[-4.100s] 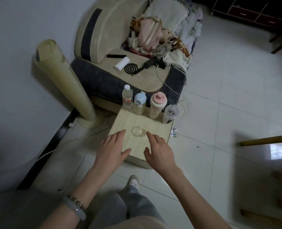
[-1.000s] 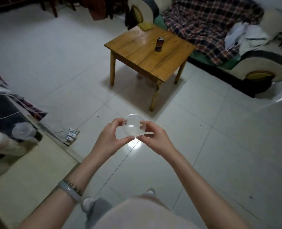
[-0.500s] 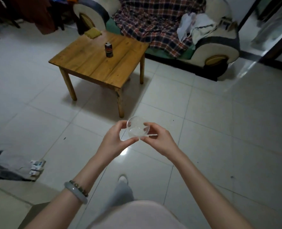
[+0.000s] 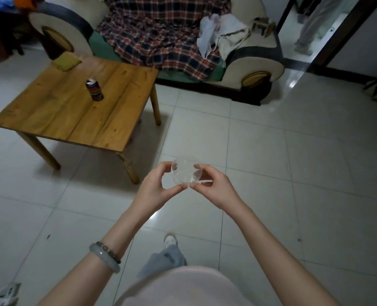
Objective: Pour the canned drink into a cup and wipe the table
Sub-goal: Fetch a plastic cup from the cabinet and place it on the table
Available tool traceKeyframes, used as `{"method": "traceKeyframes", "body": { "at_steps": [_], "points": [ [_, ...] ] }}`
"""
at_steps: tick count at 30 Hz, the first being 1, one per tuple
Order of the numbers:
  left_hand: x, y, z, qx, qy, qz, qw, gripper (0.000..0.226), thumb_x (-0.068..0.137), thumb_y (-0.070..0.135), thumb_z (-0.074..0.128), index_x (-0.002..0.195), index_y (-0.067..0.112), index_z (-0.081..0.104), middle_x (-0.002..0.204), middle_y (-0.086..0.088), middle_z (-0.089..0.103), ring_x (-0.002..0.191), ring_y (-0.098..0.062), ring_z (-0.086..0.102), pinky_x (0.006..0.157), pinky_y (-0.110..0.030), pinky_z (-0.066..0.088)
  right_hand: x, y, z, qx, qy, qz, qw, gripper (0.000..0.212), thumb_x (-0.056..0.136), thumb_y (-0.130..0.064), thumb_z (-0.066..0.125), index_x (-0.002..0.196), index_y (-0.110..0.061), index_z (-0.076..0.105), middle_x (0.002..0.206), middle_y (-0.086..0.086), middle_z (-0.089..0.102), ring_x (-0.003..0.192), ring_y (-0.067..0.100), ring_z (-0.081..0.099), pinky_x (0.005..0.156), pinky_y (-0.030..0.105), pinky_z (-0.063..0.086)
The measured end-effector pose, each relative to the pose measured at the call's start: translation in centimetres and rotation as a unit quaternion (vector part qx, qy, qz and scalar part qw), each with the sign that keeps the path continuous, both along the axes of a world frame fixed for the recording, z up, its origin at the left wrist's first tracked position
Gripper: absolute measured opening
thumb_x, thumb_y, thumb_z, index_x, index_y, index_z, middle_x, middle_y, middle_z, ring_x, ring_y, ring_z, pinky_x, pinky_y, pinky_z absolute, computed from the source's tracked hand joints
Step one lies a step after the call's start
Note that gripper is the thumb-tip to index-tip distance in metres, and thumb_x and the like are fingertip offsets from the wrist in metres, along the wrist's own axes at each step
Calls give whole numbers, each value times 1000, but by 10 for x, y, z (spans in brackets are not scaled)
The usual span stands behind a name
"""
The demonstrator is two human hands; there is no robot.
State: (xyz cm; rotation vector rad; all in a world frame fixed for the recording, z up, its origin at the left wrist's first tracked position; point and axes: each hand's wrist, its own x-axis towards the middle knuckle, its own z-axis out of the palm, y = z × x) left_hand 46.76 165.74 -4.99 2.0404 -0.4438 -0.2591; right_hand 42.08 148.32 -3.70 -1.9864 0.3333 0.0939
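Observation:
I hold a small clear plastic cup [image 4: 186, 172] in front of me above the tiled floor, pinched between both hands. My left hand [image 4: 154, 188] grips its left side and my right hand [image 4: 214, 186] its right side. The cup looks empty. A dark drink can [image 4: 94, 89] stands upright on the wooden table [image 4: 57, 115] to the upper left, well away from my hands. A yellow-green cloth [image 4: 66, 61] lies at the table's far corner.
A sofa [image 4: 249, 62] draped with a plaid blanket [image 4: 161, 34] stands behind the table, with white cloths on its right arm. A doorway opens at the upper right, where a person's legs [image 4: 309, 25] show. My foot [image 4: 170, 239] is on the floor below.
The view has turned from the small side stand to the room with the wooden table. The table and can now appear larger and nearer, further left. Both hands keep holding the cup.

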Motion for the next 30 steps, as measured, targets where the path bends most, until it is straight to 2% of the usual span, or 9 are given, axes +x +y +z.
{"method": "traceKeyframes", "body": {
  "at_steps": [3, 7, 11, 18, 25, 30],
  "points": [
    [49, -15, 6, 3, -7, -15, 1000, 50, 72, 35, 79, 114, 28, 52, 111, 20, 58, 104, 5, 52, 88, -19, 43, 44, -14, 6, 3, -3, -11, 1000, 46, 77, -16, 75, 120, -19, 58, 92, -20, 59, 94, -2, 60, 87, 23, 50],
    [108, -31, 12, 15, -22, -30, 999, 54, 72, 37, 78, 118, 23, 53, 116, 12, 59, 108, -5, 54, 94, -31, 46, 98, -29, 10, 5, -14, -22, 1000, 48, 77, -16, 75, 121, -18, 58, 95, -19, 60, 97, 5, 61, 89, 26, 51],
    [155, -46, 14, 15, -23, -28, 999, 55, 72, 36, 77, 119, 21, 52, 119, 9, 59, 110, -7, 53, 96, -36, 47, 147, -44, 10, 8, -17, -21, 1000, 46, 77, -15, 75, 120, -18, 58, 94, -19, 59, 97, 8, 62, 90, 31, 52],
    [244, -75, -2, 22, -14, 8, 1000, 58, 72, 43, 76, 121, 24, 50, 121, 12, 57, 112, -4, 52, 97, -37, 46, 249, -78, -2, 3, -14, 20, 1000, 49, 77, -15, 75, 123, -15, 57, 97, -14, 59, 98, 8, 61, 91, 32, 52],
    [353, -121, -3, 15, -6, 84, 996, 58, 72, 41, 76, 121, 22, 51, 120, 11, 58, 111, -5, 52, 96, -38, 47, 386, -129, -6, 6, -7, 102, 995, 51, 77, -16, 75, 125, -15, 56, 106, -6, 59, 103, 11, 60, 93, 33, 52],
    [428, -149, 2, 4, -1, 146, 989, 58, 72, 38, 77, 121, 20, 52, 119, 12, 58, 110, -1, 53, 95, -35, 48, 485, -160, 5, 2, -7, 183, 983, 49, 78, -18, 74, 124, -17, 56, 102, -13, 58, 101, 6, 58, 89, 24, 51]
  ]
}}
